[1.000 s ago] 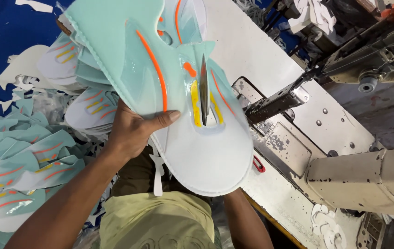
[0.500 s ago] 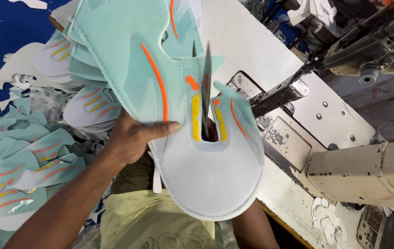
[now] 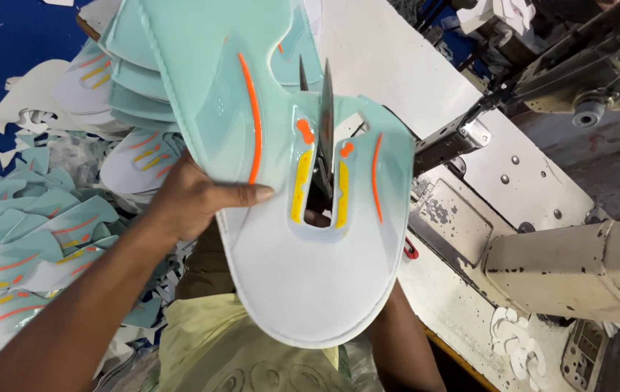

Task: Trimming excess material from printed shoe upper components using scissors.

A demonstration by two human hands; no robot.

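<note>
Offcuts and finished pale green pieces [image 3: 27, 247] lie heaped at the left, over a blue floor, with a stack of similar pieces [image 3: 136, 87] behind. The left hand [image 3: 194, 199] is clenched on a shoe upper [image 3: 302, 283], thumb laid flat across its front, holding it up toward the camera. Compared with a second ago the upper has been lifted and turned, so the U-shaped slot [image 3: 318, 218] with its yellow and orange trim now faces squarely up. Scissors [image 3: 322, 123] poke up through that slot, blades parted a little and standing more upright than before; they have moved from the slot's edge into its middle, which suggests trimming inside the opening is under way. The right hand is hidden beneath the upper, only its forearm [image 3: 404, 341] showing, so its grip cannot be told. At the right stands the sewing machine [image 3: 564, 254] on its white table [image 3: 389, 65], well apart from the upper.
</note>
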